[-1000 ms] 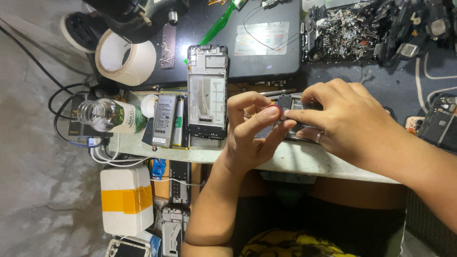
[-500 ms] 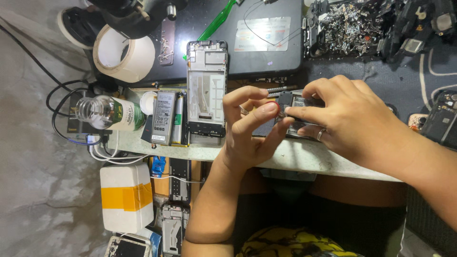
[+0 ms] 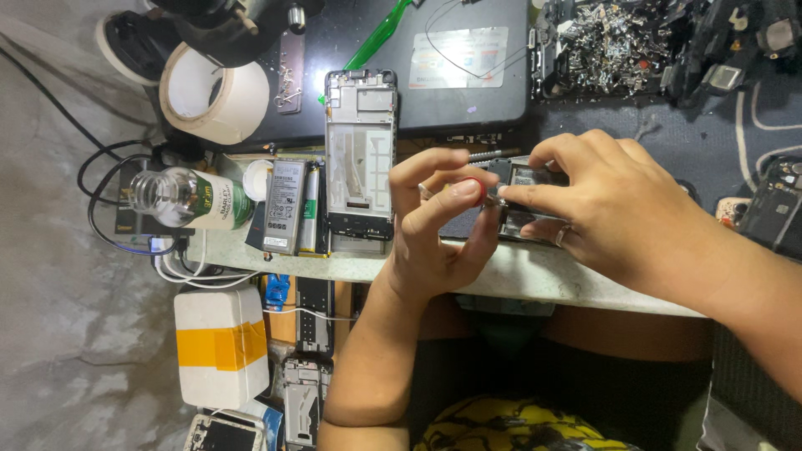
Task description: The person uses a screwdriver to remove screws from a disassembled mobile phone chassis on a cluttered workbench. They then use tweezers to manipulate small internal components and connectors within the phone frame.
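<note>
1. Two hands meet over the front edge of the pale surface (image 3: pixel 535 280) in the head view, the only view there is. The left hand (image 3: pixel 434 234) comes up from below with thumb and forefinger pinched on a small red-tipped part (image 3: pixel 474 190). The right hand (image 3: pixel 618 221) comes in from the right, its fingers (image 3: pixel 522 194) closed on the same spot and on the dark phone body (image 3: pixel 526 196) under them. Both hands are grasping, neither released.

2. The phone body lies flat on the surface between the two hands, mostly hidden by the right one. I judge it light and stiff but fragile: open electronics, best held by the outer edges, not by the exposed inside. The red-tipped part looks tiny and easy to drop, so a fingertip pinch suits it.

3. Just left of the left hand lies an opened phone frame (image 3: pixel 360 154), upright in the picture, with a flat grey battery (image 3: pixel 284 205) beside it. Further left, a clear bottle with a green label (image 3: pixel 190 199) lies on its side, near a roll of pale tape (image 3: pixel 215 93).

4. At the top right sits a heap of small metal scraps (image 3: pixel 610 42). Below the surface edge stands a white box with a yellow band (image 3: pixel 221 347).
</note>
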